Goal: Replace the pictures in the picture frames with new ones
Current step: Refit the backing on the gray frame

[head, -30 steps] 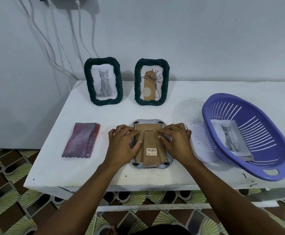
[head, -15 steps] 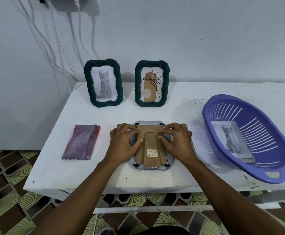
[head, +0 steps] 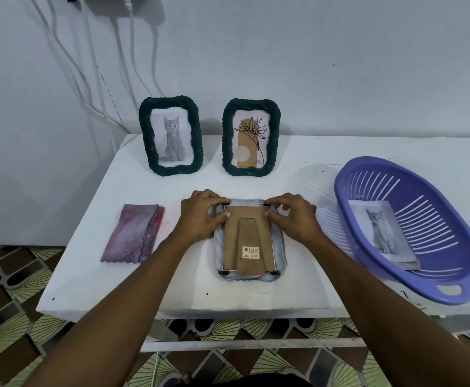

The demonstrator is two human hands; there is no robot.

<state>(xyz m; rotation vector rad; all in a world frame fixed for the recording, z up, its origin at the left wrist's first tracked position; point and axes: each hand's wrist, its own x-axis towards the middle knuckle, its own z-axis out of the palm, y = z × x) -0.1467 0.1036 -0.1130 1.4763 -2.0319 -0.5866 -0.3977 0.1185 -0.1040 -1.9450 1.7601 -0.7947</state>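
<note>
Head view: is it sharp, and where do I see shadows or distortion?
In the head view, light is soft and even; the purple basket throws a striped shadow onto the white table on its left; the barcode label looks sharp; toward the right edge the wide lens seems to stretch the basket.

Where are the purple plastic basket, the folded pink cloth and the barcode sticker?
Purple plastic basket (head: 449,299): head view, near rim below the handle hole.
Folded pink cloth (head: 133,236): head view, its middle.
Barcode sticker (head: 251,251): head view, its centre.
</note>
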